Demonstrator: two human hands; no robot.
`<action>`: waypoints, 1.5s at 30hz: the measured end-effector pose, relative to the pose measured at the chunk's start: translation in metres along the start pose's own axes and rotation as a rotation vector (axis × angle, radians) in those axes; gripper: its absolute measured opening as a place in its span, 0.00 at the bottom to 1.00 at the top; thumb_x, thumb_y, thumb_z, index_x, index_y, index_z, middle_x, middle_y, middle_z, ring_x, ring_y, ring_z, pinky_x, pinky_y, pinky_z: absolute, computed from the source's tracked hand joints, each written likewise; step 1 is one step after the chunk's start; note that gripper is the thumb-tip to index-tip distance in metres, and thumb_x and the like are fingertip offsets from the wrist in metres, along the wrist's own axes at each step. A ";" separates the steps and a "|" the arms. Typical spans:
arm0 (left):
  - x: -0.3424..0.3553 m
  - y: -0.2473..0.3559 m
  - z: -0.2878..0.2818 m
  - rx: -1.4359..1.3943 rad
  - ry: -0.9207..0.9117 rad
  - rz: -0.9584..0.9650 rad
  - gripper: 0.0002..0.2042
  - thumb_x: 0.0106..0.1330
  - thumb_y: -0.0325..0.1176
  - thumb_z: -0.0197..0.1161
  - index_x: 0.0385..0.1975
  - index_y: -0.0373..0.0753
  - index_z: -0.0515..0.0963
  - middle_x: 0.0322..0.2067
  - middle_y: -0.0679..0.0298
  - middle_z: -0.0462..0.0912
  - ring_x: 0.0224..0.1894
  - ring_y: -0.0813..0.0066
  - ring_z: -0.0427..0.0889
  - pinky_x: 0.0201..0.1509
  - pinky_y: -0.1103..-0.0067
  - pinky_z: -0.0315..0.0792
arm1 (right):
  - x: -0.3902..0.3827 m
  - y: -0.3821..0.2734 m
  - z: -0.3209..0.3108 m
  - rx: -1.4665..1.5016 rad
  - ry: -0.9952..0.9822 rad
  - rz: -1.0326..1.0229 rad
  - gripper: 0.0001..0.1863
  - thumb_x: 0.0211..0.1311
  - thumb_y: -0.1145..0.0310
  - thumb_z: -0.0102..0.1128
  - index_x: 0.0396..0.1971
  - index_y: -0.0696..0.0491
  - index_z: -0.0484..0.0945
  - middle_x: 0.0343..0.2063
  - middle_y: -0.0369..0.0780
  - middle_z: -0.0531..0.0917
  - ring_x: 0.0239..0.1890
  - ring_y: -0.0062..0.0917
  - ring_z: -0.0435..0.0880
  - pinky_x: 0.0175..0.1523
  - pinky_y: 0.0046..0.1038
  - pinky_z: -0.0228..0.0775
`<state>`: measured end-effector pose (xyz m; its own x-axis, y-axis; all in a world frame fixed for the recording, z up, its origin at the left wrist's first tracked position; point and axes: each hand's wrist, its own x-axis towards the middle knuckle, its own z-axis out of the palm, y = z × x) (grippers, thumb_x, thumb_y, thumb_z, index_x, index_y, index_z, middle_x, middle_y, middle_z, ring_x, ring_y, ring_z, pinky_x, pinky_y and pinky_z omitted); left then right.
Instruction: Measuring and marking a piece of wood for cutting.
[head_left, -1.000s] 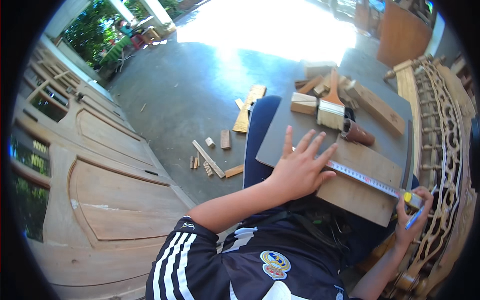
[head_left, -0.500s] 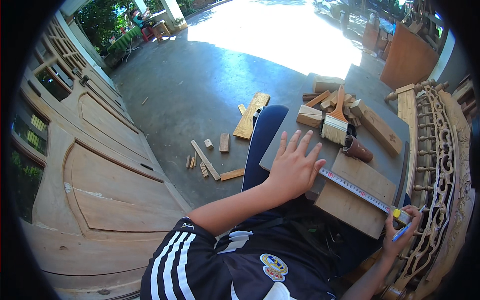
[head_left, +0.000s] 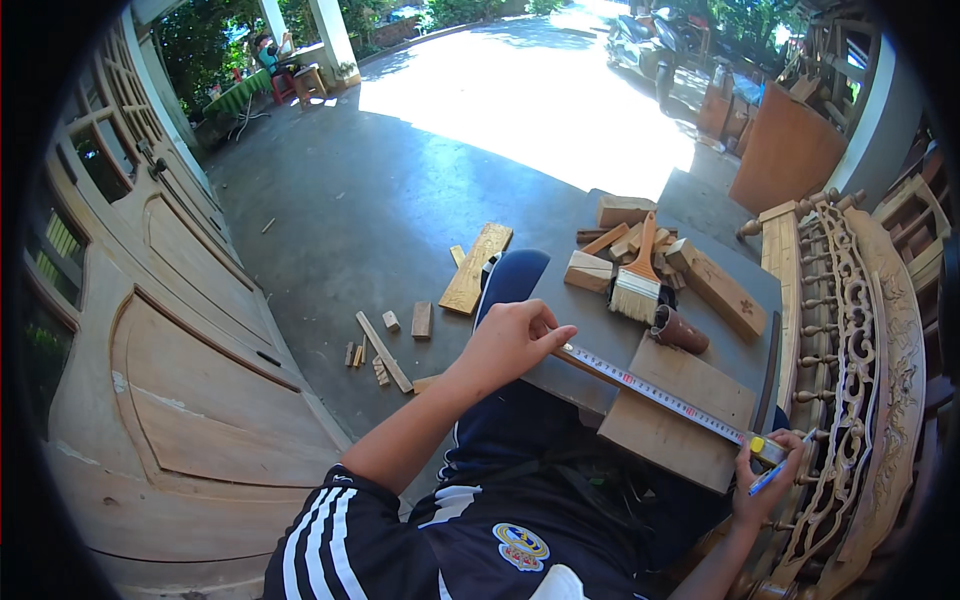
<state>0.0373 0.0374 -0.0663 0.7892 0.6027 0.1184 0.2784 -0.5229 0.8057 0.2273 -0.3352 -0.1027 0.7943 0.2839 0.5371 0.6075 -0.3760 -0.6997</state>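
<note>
Left hand (head_left: 515, 338) now farther left of board (head_left: 672, 447), fingers pinching tape (head_left: 655, 391) (more markings exposed); right hand (head_left: 752, 492) grips case (head_left: 768, 450) and pen (head_left: 767, 478).

Shaded grey concrete floor (head_left: 330, 200), v. bright outdoors beyond.
Pale wood door (head_left: 200, 400) w/ glass panes (head_left: 100, 162) on L; white pillars (head_left: 333, 40), green-covered table (head_left: 235, 97) & red stool (head_left: 283, 90) at back L (trees (head_left: 200, 45) behind). Sun bleaches the ground (head_left: 520, 120) centre-back, nr a motorbike (head_left: 648, 45). Carved wood furniture (head_left: 905, 330) w/ turned spindles (head_left: 818, 358) on R; brown panel (head_left: 790, 145) tilted beyond.
</note>
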 end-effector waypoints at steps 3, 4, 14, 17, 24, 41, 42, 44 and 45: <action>-0.001 0.000 0.000 -0.007 0.017 -0.024 0.20 0.68 0.48 0.73 0.35 0.31 0.88 0.28 0.57 0.89 0.31 0.72 0.88 0.40 0.75 0.80 | 0.001 -0.004 0.002 -0.035 0.015 -0.033 0.25 0.51 0.81 0.73 0.46 0.55 0.69 0.42 0.41 0.74 0.44 0.28 0.76 0.56 0.30 0.71; 0.000 -0.001 0.000 -0.038 -0.002 -0.054 0.20 0.68 0.48 0.73 0.34 0.31 0.88 0.27 0.57 0.89 0.30 0.72 0.88 0.39 0.75 0.80 | 0.002 -0.006 0.003 -0.031 0.033 0.016 0.25 0.51 0.81 0.73 0.46 0.55 0.69 0.42 0.41 0.74 0.44 0.28 0.76 0.56 0.30 0.71; 0.004 -0.005 0.010 -0.203 -0.074 -0.142 0.15 0.74 0.42 0.69 0.39 0.34 0.87 0.25 0.65 0.85 0.26 0.81 0.82 0.31 0.81 0.74 | 0.004 -0.010 -0.003 -0.102 0.003 0.006 0.25 0.50 0.74 0.78 0.44 0.54 0.71 0.40 0.43 0.79 0.42 0.34 0.83 0.51 0.34 0.77; 0.005 -0.006 0.010 -0.145 -0.070 -0.146 0.16 0.75 0.43 0.68 0.38 0.32 0.85 0.25 0.66 0.84 0.26 0.81 0.84 0.31 0.83 0.74 | 0.006 -0.013 -0.006 -0.064 -0.018 -0.013 0.25 0.49 0.74 0.79 0.44 0.54 0.71 0.39 0.43 0.79 0.39 0.33 0.83 0.47 0.33 0.77; 0.006 -0.016 0.012 -0.175 -0.056 -0.123 0.18 0.75 0.45 0.68 0.36 0.32 0.83 0.24 0.66 0.83 0.25 0.81 0.84 0.31 0.82 0.74 | 0.010 -0.019 -0.006 -0.073 0.002 -0.080 0.25 0.49 0.75 0.80 0.43 0.53 0.71 0.36 0.43 0.79 0.37 0.34 0.83 0.45 0.34 0.77; 0.009 -0.022 0.005 -0.174 -0.137 -0.079 0.18 0.79 0.44 0.63 0.32 0.33 0.82 0.24 0.74 0.77 0.29 0.88 0.70 0.35 0.84 0.64 | 0.015 -0.017 -0.011 -0.126 -0.057 -0.095 0.25 0.48 0.73 0.79 0.43 0.54 0.72 0.37 0.44 0.79 0.38 0.40 0.82 0.45 0.38 0.75; 0.009 -0.023 0.006 -0.249 -0.126 -0.061 0.19 0.79 0.43 0.62 0.31 0.33 0.81 0.25 0.74 0.77 0.30 0.88 0.69 0.36 0.84 0.63 | 0.015 -0.013 -0.012 -0.133 -0.057 -0.088 0.25 0.48 0.73 0.79 0.43 0.54 0.72 0.37 0.44 0.79 0.38 0.40 0.82 0.45 0.38 0.75; 0.012 -0.024 0.004 -0.197 -0.138 -0.092 0.18 0.80 0.43 0.62 0.31 0.34 0.81 0.25 0.74 0.77 0.30 0.88 0.69 0.36 0.84 0.63 | 0.015 -0.008 -0.014 -0.150 -0.062 -0.066 0.25 0.48 0.73 0.79 0.43 0.53 0.72 0.37 0.44 0.79 0.38 0.41 0.82 0.45 0.38 0.75; 0.011 -0.025 0.003 -0.152 -0.121 -0.091 0.18 0.80 0.43 0.62 0.31 0.34 0.81 0.25 0.74 0.77 0.30 0.88 0.68 0.36 0.84 0.63 | 0.015 -0.006 -0.013 -0.138 -0.054 -0.078 0.25 0.47 0.73 0.79 0.43 0.53 0.72 0.37 0.44 0.79 0.38 0.41 0.82 0.45 0.38 0.75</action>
<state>0.0408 0.0553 -0.0863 0.8269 0.5619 -0.0217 0.2730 -0.3674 0.8891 0.2360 -0.3402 -0.0845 0.7462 0.3627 0.5582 0.6639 -0.4672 -0.5839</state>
